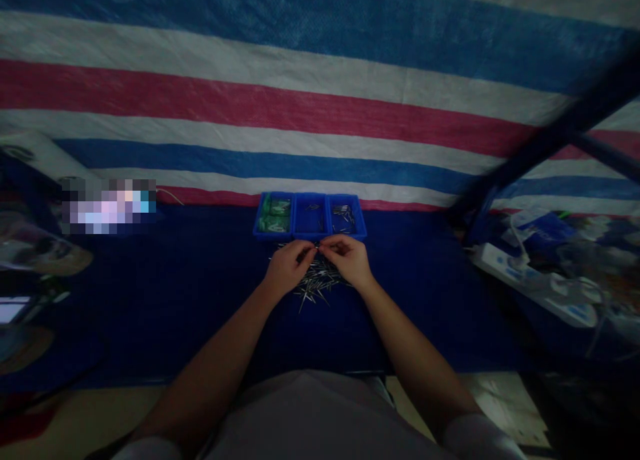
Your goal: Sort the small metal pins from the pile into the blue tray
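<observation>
A loose pile of thin metal pins [316, 281] lies on the dark blue table, under and between my hands. My left hand [290, 265] and my right hand [347, 257] meet above it, thumb and fingers of each pinched together. Something tiny seems to be between the fingertips, too small and dim to name. Just beyond my hands stand three blue bins side by side. The left bin [257, 223] holds green-tinted bags with small parts. A few thin pieces lie in the middle bin [309, 230]. In the right bin [363, 221] are several short metal pieces.
A striped tarp [320, 140] hangs behind the table [200, 280]. White power strips [533, 283] with cables lie to the right, beside plastic bags and a slanting dark post [540, 140]. At the left are a clear container [45, 247] and a blurred-out bright patch.
</observation>
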The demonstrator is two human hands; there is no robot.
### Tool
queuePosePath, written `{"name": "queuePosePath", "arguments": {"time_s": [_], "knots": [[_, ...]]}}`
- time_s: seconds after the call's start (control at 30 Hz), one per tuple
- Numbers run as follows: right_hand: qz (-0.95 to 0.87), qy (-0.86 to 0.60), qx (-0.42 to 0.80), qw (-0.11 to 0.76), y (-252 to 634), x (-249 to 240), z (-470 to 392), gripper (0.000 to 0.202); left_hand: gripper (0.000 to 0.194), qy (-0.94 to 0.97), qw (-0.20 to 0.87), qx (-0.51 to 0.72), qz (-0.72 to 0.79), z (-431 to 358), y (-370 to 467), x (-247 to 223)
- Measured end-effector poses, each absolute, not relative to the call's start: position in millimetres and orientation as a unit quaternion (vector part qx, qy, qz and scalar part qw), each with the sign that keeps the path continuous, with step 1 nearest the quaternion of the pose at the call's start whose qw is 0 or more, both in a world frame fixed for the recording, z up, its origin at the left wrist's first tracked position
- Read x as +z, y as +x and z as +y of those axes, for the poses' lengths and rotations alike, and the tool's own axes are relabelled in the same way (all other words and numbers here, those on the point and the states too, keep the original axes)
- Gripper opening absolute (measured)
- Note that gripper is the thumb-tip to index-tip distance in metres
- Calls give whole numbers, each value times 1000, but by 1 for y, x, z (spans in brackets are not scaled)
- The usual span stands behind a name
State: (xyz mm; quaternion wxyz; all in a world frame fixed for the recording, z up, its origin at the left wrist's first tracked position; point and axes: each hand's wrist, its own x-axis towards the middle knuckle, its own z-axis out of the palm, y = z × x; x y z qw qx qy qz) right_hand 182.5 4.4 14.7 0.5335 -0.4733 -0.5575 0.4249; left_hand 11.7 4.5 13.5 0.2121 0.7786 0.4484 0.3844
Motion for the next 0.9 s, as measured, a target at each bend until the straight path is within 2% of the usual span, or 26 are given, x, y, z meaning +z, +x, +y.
{"name": "queuePosePath", "arguments": {"time_s": [0.17, 0.3, 0.53, 0.8, 0.9], "knots": [[-530, -464, 456, 544, 181, 15, 4, 18, 19, 761, 235, 402, 452, 4, 11, 14], [-523, -452, 464, 554, 180, 16, 4, 18, 15, 764, 227, 390, 462, 5, 11, 15], [-527, -442, 469, 554, 181, 14, 5, 14, 22, 762, 215, 378, 480, 4, 10, 17], [-634, -475, 358, 495, 181, 16, 1, 11, 23, 754, 237, 404, 460, 5, 9, 13], [-671, -469, 309, 485, 182, 17, 0, 16, 22, 763, 239, 411, 437, 4, 9, 13]]}}
